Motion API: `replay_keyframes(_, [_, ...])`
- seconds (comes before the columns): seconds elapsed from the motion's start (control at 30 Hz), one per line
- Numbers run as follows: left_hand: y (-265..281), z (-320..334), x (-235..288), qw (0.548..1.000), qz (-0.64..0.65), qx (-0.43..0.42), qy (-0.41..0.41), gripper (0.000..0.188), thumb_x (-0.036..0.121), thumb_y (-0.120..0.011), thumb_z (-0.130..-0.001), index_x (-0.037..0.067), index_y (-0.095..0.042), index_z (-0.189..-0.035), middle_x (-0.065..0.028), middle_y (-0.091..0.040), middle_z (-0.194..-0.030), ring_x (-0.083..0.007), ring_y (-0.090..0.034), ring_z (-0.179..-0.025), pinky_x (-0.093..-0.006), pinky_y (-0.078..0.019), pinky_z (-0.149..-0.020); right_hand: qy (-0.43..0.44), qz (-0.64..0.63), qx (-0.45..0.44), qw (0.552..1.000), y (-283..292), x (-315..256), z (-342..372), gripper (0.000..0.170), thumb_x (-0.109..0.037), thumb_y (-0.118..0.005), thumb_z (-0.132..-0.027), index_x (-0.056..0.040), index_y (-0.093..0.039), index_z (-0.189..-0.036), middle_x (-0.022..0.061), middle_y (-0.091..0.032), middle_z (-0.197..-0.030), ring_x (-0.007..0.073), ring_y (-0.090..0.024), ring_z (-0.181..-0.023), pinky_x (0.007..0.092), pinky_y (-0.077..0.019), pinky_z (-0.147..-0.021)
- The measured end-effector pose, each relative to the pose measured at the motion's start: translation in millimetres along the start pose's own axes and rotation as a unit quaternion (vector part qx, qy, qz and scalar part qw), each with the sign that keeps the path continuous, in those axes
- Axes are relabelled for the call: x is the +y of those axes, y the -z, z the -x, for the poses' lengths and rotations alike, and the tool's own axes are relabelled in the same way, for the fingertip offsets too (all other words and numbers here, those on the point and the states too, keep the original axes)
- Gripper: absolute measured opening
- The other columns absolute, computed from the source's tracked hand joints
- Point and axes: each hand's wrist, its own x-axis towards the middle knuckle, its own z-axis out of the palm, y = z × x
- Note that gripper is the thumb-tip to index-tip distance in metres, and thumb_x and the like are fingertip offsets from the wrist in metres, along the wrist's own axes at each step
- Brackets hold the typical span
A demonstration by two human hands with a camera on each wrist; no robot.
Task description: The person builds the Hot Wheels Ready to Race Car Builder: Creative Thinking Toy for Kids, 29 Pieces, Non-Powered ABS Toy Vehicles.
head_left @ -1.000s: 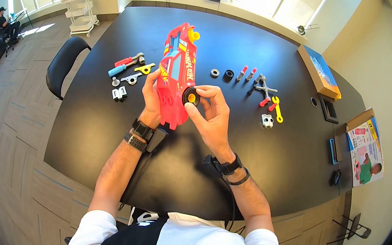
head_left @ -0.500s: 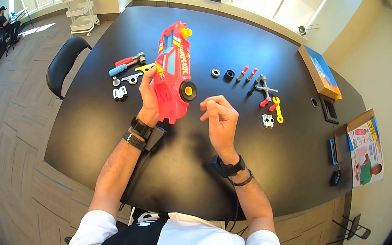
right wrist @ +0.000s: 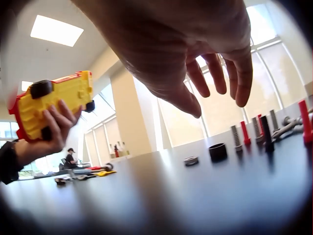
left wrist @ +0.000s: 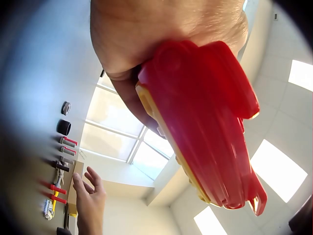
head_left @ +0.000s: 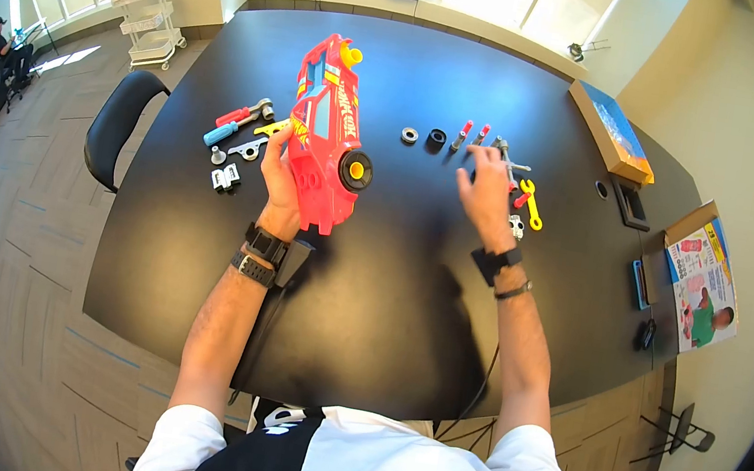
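The left hand point(head_left: 281, 185) grips a red toy car point(head_left: 330, 123) from its side and underside, holding it tilted above the table. A black wheel point(head_left: 355, 171) sits at one end of the car, around a yellow hub; at the other end a yellow hub point(head_left: 351, 56) is bare. In the right wrist view the car's yellow underside point(right wrist: 58, 100) shows. The right hand point(head_left: 488, 198), empty with fingers spread, hovers near the upright red-topped bolts point(head_left: 463, 135) and a grey cross-shaped tool point(head_left: 514, 165). A grey ring point(head_left: 409, 134) and a black ring point(head_left: 437, 136) lie left of those bolts.
On the black table point(head_left: 364, 330), a yellow wrench point(head_left: 531, 206) lies at the right, and a blue-handled tool point(head_left: 221, 133) with white parts point(head_left: 225, 179) at the left. Open boxes point(head_left: 611, 131) stand along the right edge. A chair point(head_left: 122, 127) is at the left.
The right hand has let go of the wheel on the car and moved right and forward to the bolts. The car has shifted slightly left in the left hand.
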Motion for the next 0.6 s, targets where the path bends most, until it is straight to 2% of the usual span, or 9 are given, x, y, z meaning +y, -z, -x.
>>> replay_keyframes(0.07, [2.3, -1.7, -0.8, 1.000, 0.007, 0.000, 0.006, 0.060, 0.050, -0.057, -0.106, 0.004, -0.058, -0.144, -0.0112, -0.070, -0.135, -0.0256, -0.069, -0.119, -0.0403, -0.0558, -0.104, -0.014, 0.033, -0.001, 0.999, -3.5, 30.7, -16.2, 0.036, -0.005, -0.076, -0.091, -0.0018, -0.069, -0.126, 0.0211, -0.066, -0.127, 0.0431, -0.063, -0.118, 0.0499, -0.0542, -0.104])
replay_keyframes(0.17, [-2.0, 1.3, -0.2, 1.000, 0.013, 0.002, 0.012, 0.057, 0.049, -0.057, -0.107, 0.005, -0.060, -0.143, -0.0104, -0.071, -0.135, -0.0243, -0.070, -0.119, -0.0393, -0.0565, -0.104, -0.010, 0.099, -0.033, 0.994, -23.9, 75.9, -29.1, 0.039, -0.001, -0.075, -0.086, -0.0029, -0.071, -0.125, 0.0228, -0.068, -0.122, 0.0461, -0.067, -0.110, 0.0533, -0.0554, -0.103])
replay_keyframes(0.23, [-1.5, 1.7, 0.6, 1.000, 0.014, 0.005, 0.012, 0.054, 0.048, -0.058, -0.107, 0.006, -0.061, -0.142, -0.0095, -0.072, -0.134, -0.0232, -0.071, -0.117, -0.0383, -0.0579, -0.103, -0.005, 0.145, -0.108, 0.984, -37.2, 94.5, -32.4, 0.034, 0.002, -0.072, -0.084, -0.0018, -0.072, -0.117, 0.0247, -0.069, -0.121, 0.0466, -0.066, -0.111, 0.0546, -0.0558, -0.100])
replay_keyframes(0.27, [0.5, 0.9, 0.5, 1.000, 0.016, -0.002, 0.017, 0.055, 0.048, -0.058, -0.107, 0.005, -0.061, -0.142, -0.0094, -0.072, -0.134, -0.0230, -0.071, -0.117, -0.0383, -0.0577, -0.103, 0.019, 0.160, -0.145, 0.976, -41.0, 100.5, -32.8, 0.023, 0.005, -0.069, -0.082, -0.0004, -0.073, -0.104, 0.0256, -0.069, -0.119, 0.0454, -0.067, -0.110, 0.0544, -0.0564, -0.097])
replay_keyframes(0.3, [2.7, 0.3, 0.3, 1.000, 0.019, -0.009, 0.022, 0.056, 0.049, -0.058, -0.107, 0.005, -0.060, -0.143, -0.0092, -0.072, -0.134, -0.0227, -0.071, -0.117, -0.0383, -0.0576, -0.103, 0.020, 0.159, -0.147, 0.976, -46.7, 104.9, -29.0, 0.023, 0.005, -0.069, -0.082, -0.0004, -0.073, -0.104, 0.0256, -0.069, -0.119, 0.0454, -0.067, -0.110, 0.0544, -0.0564, -0.097])
replay_keyframes(0.4, [-1.6, 2.5, 1.2, 1.000, 0.007, -0.005, 0.028, 0.063, 0.050, -0.057, -0.106, 0.003, -0.056, -0.148, -0.0121, -0.069, -0.137, -0.0254, -0.067, -0.122, -0.0406, -0.0543, -0.106, 0.020, 0.197, -0.138, 0.970, -60.6, 109.1, -16.3, 0.007, 0.003, -0.070, -0.081, -0.0007, -0.074, -0.085, 0.0229, -0.074, -0.097, 0.0432, -0.073, -0.094, 0.0537, -0.0590, -0.087])
replay_keyframes(0.5, [-0.2, 0.3, 0.9, 1.000, 0.000, -0.007, 0.025, 0.063, 0.050, -0.057, -0.106, 0.003, -0.056, -0.148, -0.0121, -0.069, -0.136, -0.0255, -0.069, -0.120, -0.0408, -0.0557, -0.105, 0.015, 0.191, -0.187, 0.964, -49.1, 85.0, -10.5, 0.005, 0.003, -0.069, -0.080, -0.0007, -0.073, -0.082, 0.0217, -0.075, -0.088, 0.0431, -0.074, -0.090, 0.0535, -0.0597, -0.084])
replay_keyframes(0.57, [1.0, -0.9, -0.6, 0.999, 0.009, -0.015, 0.029, 0.063, 0.050, -0.057, -0.106, 0.003, -0.056, -0.147, -0.0122, -0.069, -0.136, -0.0256, -0.069, -0.120, -0.0408, -0.0564, -0.104, 0.024, 0.136, -0.204, 0.969, -27.4, 48.1, -10.1, 0.006, -0.001, -0.072, -0.082, -0.0009, -0.076, -0.086, 0.0220, -0.076, -0.092, 0.0431, -0.075, -0.093, 0.0495, -0.0610, -0.085])
replay_keyframes(0.6, [0.9, -1.7, -0.9, 0.999, 0.018, -0.023, 0.032, 0.063, 0.050, -0.057, -0.106, 0.003, -0.056, -0.147, -0.0122, -0.069, -0.136, -0.0257, -0.070, -0.119, -0.0408, -0.0572, -0.103, 0.033, 0.045, -0.170, 0.984, -22.7, 33.6, -9.1, 0.009, -0.004, -0.074, -0.085, -0.0013, -0.078, -0.092, 0.0202, -0.078, -0.093, 0.0391, -0.076, -0.093, 0.0461, -0.0616, -0.086])
